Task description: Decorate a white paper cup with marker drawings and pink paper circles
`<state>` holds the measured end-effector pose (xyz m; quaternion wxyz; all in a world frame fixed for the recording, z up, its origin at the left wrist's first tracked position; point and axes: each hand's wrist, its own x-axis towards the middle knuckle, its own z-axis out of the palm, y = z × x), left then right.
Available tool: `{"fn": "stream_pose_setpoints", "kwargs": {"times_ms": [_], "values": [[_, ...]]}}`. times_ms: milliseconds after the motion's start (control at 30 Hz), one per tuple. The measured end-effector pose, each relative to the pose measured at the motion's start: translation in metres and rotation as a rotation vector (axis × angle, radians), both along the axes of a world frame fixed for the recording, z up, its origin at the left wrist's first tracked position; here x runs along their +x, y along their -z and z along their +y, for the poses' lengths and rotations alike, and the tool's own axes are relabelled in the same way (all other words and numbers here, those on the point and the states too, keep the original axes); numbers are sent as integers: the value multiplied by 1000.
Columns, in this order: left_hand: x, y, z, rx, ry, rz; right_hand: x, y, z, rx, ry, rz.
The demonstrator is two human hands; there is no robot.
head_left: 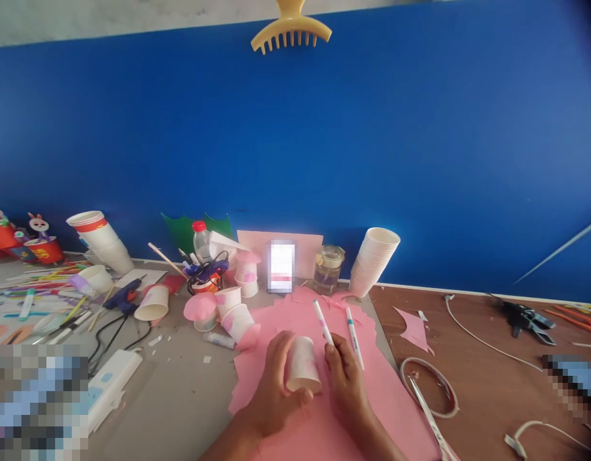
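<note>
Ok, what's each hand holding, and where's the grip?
Left hand holds a paper cup around its side; right hand pinches a white marker by its lower barrel.

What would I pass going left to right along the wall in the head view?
Red-banded cup stack, plastic bottle, glass jar, white cup stack.

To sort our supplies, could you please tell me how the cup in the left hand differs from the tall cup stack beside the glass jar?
The cup in the left hand is single; the tall cup stack is many nested cups. The cup shows pink marks, while the tall cup stack looks plain white. The cup's open end faces the person; the tall cup stack leans, opening upward. Both are white paper cups.
</note>
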<state>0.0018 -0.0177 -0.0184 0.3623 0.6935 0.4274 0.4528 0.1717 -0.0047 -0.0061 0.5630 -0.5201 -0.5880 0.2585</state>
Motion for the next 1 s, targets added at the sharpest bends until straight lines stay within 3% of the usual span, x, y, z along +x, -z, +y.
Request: {"fn": "stream_pose_setpoints", "kwargs": {"times_ms": [167,300,433,567,733,833,1000], "values": [[-3,-22,4,-136,-138,-215,-1,-8,-7,126,-251,-231],[-2,-36,5,-143,-212,-281,-3,-11,-9,214,-267,-359],[3,-35,4,-202,-246,-386,-4,-10,-9,193,-245,-336],[1,-28,11,-262,-316,-478,-2,-10,-9,76,-267,-142],[-2,-29,16,-320,-254,-607,1,-8,-6,-238,-356,431],[0,-33,10,-286,-153,-454,2,-6,-6,-318,-429,609],[4,-37,-1,114,-60,73,-2,-15,-11,-292,-450,536]]}}
